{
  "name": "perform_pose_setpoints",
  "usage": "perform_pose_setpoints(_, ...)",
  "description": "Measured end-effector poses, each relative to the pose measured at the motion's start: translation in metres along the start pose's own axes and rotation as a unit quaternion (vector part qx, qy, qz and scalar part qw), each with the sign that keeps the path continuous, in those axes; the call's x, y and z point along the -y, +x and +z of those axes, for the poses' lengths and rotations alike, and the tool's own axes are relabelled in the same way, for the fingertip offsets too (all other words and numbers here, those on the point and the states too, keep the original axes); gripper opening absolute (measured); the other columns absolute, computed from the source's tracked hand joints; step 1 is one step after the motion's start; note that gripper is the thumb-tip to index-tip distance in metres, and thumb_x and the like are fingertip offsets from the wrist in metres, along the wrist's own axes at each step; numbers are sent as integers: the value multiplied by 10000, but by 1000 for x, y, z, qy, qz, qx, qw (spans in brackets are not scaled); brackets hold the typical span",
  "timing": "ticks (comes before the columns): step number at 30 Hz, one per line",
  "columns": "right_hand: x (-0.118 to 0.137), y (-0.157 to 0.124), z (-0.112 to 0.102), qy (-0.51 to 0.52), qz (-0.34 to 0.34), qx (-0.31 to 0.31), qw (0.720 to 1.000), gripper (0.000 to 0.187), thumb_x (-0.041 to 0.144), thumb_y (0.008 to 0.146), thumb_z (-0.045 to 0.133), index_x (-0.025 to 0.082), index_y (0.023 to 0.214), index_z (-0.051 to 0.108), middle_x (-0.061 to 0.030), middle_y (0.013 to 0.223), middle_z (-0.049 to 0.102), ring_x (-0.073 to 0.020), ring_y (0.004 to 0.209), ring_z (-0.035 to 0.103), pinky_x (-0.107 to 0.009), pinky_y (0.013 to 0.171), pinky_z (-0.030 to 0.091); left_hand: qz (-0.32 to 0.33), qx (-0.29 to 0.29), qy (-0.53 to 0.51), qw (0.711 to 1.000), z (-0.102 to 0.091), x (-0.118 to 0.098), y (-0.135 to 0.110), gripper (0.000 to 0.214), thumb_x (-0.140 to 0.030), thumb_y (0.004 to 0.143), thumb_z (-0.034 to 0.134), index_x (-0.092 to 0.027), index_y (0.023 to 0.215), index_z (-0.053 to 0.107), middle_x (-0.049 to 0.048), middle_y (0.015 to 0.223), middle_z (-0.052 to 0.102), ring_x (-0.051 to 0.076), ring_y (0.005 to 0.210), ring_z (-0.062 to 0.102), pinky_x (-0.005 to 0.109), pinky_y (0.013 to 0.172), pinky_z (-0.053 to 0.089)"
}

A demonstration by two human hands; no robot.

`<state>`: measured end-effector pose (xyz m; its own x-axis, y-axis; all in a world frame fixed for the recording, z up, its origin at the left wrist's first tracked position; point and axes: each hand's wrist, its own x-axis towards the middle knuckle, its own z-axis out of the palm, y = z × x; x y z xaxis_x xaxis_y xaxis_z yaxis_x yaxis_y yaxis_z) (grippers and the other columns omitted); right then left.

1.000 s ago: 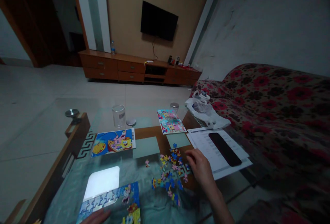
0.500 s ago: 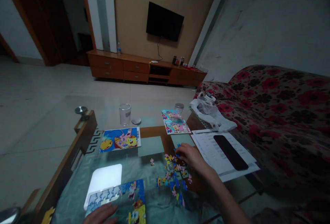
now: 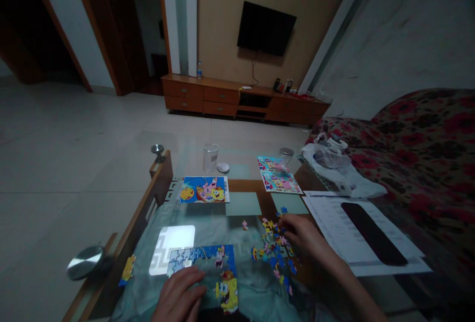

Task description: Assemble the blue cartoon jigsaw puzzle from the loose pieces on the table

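Observation:
My left hand (image 3: 180, 295) lies on the lower left of a partly assembled cartoon jigsaw puzzle (image 3: 208, 272), its fingers spread and holding nothing visible. My right hand (image 3: 302, 235) is at the edge of a heap of loose jigsaw pieces (image 3: 273, 255), with its fingertips among them. I cannot tell whether those fingers grip a piece. A lone pink piece (image 3: 245, 225) lies apart on the glass tabletop (image 3: 237, 146). A yellow piece (image 3: 128, 270) sits at the table's left edge.
Beyond the puzzle are a printed puzzle picture (image 3: 204, 189), two small picture cards (image 3: 278, 176), a drinking glass (image 3: 210, 158) and a jar (image 3: 286, 154). Papers with a black remote (image 3: 373, 233) lie to the right, by a plastic bag (image 3: 330, 161) and floral sofa (image 3: 426, 154).
The whole scene has shifted right in view as my head turned left. My left hand has moved farther onto the puzzle, and my right hand has moved down among the pieces.

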<state>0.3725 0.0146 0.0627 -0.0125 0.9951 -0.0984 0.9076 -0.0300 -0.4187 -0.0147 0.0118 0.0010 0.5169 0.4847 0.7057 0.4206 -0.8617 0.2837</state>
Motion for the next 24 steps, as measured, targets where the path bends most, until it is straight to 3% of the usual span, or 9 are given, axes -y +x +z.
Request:
perform_pose_setpoints(3, 24, -5, -1, 26, 1, -24, 999, 226, 170, 811, 485, 216, 906, 685, -68, 955, 695, -237, 910, 627, -320, 806, 442, 15, -19, 24, 999, 7, -4, 4, 125, -194, 926, 519, -196, 993, 625, 63, 1044, 688, 168, 1071, 612, 281, 834, 557)
perform_pose_setpoints(6, 59, -4, 7, 119, 6, -55, 991, 190, 246, 855, 508, 201, 893, 689, -64, 903, 711, -232, 841, 648, -322, 772, 462, 40, -57, 46, 996, 15, -11, 15, 189, -208, 945, 451, -217, 888, 631, 44, 1005, 691, 171, 1014, 622, 291, 789, 543)
perform_pose_setpoints(12, 118, 8, 32, 236, -31, 40, 971, 122, 118, 817, 570, 197, 772, 651, -5, 721, 665, -166, 676, 606, -252, 614, 431, 66, 29, 30, 997, 13, -23, 41, 186, -93, 849, 455, -190, 895, 607, 40, 972, 695, 171, 954, 616, 299, 799, 510)
perform_pose_setpoints(19, 133, 18, 36, 213, -74, 55, 973, 178, 53, 797, 635, 207, 710, 656, 1, 758, 672, -165, 772, 602, -270, 746, 440, 55, 44, 25, 997, 13, -23, 38, 196, -91, 840, 447, -191, 911, 599, 37, 1020, 686, 188, 1015, 576, 333, 851, 456)
perform_pose_setpoints(24, 130, 21, 48, 205, -42, 69, 975, 195, 5, 782, 621, 190, 773, 682, -16, 765, 690, -159, 725, 615, -249, 660, 446, 44, 38, 24, 998, 12, -24, 40, 179, -124, 836, 483, -227, 920, 603, -9, 1044, 694, 178, 1017, 578, 320, 856, 446)
